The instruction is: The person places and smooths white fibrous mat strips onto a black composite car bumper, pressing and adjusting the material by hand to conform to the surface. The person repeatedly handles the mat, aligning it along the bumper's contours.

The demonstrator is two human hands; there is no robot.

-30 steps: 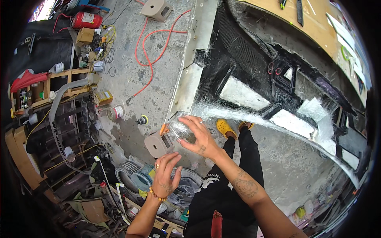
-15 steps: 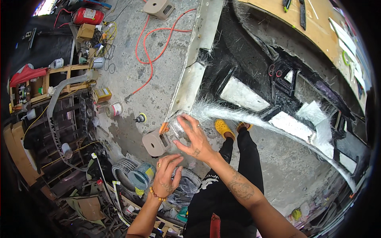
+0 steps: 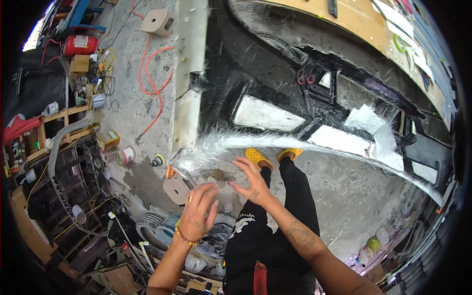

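Observation:
My right hand (image 3: 253, 182) hangs in the air below a long strip of white glass-fibre matting (image 3: 260, 142), its fingers spread and nothing in them. To its left and lower, my left hand (image 3: 199, 211) is raised with fingers apart, also without anything in it. The fibre strip runs along the near edge of a large black moulded panel (image 3: 221, 83), and its frayed left end hangs at the corner near an orange clamp-like piece (image 3: 171, 171). Flat white patches (image 3: 268, 114) sit in the panel's recesses. Red-handled scissors (image 3: 306, 78) lie on the panel.
A pale metal rail (image 3: 187, 113) borders the panel's left side. On the floor are a beige stool (image 3: 176, 191), a round polisher-like tool (image 3: 157, 161), a red hose (image 3: 160, 105) and tyres (image 3: 150, 226). Clutter and a wooden shelf (image 3: 66, 118) line the left.
My right hand has come away from the fibre at the panel's corner and moved down and right. The left hand stays raised nearby. The whole view has shifted, moving the panel leftward.

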